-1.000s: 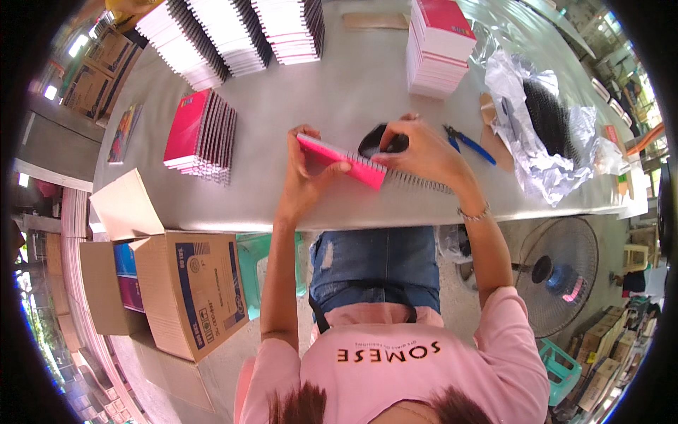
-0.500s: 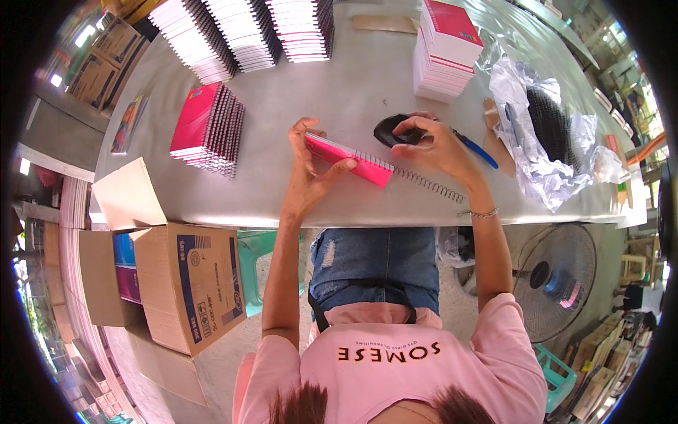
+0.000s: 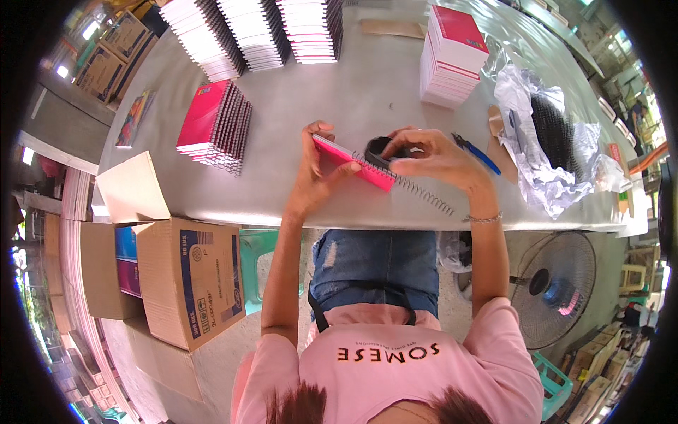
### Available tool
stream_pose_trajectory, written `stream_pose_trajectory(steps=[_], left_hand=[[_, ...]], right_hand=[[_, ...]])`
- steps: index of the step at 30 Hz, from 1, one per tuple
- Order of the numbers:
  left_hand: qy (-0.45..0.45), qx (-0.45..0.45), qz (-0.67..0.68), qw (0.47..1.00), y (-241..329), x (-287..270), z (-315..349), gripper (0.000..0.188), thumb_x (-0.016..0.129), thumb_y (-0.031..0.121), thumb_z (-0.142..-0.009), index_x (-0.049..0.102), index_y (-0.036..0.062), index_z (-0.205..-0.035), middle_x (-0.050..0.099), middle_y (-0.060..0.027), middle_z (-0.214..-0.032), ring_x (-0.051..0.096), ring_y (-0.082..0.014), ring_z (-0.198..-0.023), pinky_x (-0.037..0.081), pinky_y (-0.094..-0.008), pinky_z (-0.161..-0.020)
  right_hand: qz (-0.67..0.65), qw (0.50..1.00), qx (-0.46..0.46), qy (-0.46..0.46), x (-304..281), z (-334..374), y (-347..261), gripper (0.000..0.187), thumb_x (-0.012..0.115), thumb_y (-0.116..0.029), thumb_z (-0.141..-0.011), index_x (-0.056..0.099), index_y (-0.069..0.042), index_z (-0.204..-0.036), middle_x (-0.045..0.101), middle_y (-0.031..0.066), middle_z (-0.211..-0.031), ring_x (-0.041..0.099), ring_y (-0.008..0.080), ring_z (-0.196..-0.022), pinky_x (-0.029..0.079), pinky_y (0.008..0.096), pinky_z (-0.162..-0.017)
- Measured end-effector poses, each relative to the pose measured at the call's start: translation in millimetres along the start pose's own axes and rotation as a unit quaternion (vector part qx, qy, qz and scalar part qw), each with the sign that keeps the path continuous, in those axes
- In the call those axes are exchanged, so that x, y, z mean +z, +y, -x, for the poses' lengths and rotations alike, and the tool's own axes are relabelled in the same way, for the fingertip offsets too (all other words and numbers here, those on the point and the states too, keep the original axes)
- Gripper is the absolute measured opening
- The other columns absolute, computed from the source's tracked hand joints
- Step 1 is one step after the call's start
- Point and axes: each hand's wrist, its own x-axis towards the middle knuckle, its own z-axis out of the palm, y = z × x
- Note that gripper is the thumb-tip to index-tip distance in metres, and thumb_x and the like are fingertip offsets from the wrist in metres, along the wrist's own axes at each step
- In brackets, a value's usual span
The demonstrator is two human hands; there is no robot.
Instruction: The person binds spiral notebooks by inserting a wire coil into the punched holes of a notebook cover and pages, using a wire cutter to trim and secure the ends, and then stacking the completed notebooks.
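Observation:
My left hand (image 3: 315,169) is closed around a small pink notebook (image 3: 364,173), fingers behind it and thumb on the cover, holding it tilted above the table. A thin metal spiral coil (image 3: 424,194) runs along the notebook's upper edge, and its free end sticks out to the lower right. My right hand (image 3: 434,159) grips a black, hollow, ring-shaped object (image 3: 378,150); its exact kind is unclear. The ring lies against the coil at the notebook's right end. Just right of this hand, blue-handled pliers (image 3: 478,154) lie on the table.
Coil-bound pink notebooks (image 3: 212,127) form a stack at left, with taller white-paged stacks (image 3: 307,32) behind. Another pink-topped stack (image 3: 452,63) stands at back right. Black coils (image 3: 551,131) rest in crumpled wrapping (image 3: 515,92). An open carton (image 3: 191,283) and a fan (image 3: 554,283) flank me.
My right hand has moved left and slightly down, bringing the black ring from above the table onto the coil. My left hand still holds the notebook in much the same pose.

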Motion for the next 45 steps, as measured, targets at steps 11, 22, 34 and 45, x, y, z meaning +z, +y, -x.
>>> stream_pose_trajectory(steps=[11,22,34,45], left_hand=[[-0.006,0.029,-0.016,0.999,2.2,-6.2,-0.5,0.069,0.082,0.015,-0.076,0.035,0.0118,-0.128,0.038,-0.0004,-0.101,0.042,-0.0119,-0.098,0.037,-0.0264,-0.089],[-0.002,0.012,-0.012,1.0,3.3,-4.0,0.6,0.06,0.08,0.021,-0.08,0.038,0.0103,-0.122,0.043,-0.0023,-0.107,0.045,-0.0122,-0.098,0.039,-0.0262,-0.089],[-0.036,-0.036,0.089,0.995,10.3,-4.8,2.0,0.039,0.069,0.015,-0.089,0.04,0.0122,-0.115,0.041,0.0019,-0.097,0.045,-0.008,-0.093,0.039,-0.0233,-0.084],[-0.054,-0.053,0.128,0.989,7.3,-5.4,4.6,0.032,0.065,0.017,-0.091,0.042,0.0131,-0.112,0.041,0.0019,-0.104,0.043,-0.0081,-0.101,0.035,-0.0241,-0.092]], right_hand=[[0.028,0.996,0.047,0.073,10.8,-16.4,6.4,0.026,0.078,-0.022,-0.079,0.069,-0.003,-0.095,0.059,0.0122,-0.097,0.056,0.0196,-0.096,0.044,0.029,-0.082],[0.048,0.997,0.052,0.03,14.0,-22.5,-11.7,0.029,0.074,-0.027,-0.082,0.07,-0.002,-0.097,0.059,0.0033,-0.099,0.052,0.0097,-0.091,0.043,0.0249,-0.077],[-0.149,0.986,0.07,-0.031,5.7,-21.3,-8.4,0.037,0.072,-0.036,-0.085,0.067,-0.003,-0.101,0.062,-0.0012,-0.095,0.057,0.0047,-0.081,0.044,0.0178,-0.069],[-0.041,0.996,0.077,-0.025,8.2,-17.3,-3.0,0.033,0.071,-0.032,-0.085,0.067,-0.004,-0.103,0.064,-0.0001,-0.091,0.056,0.0062,-0.086,0.044,0.0208,-0.074]])
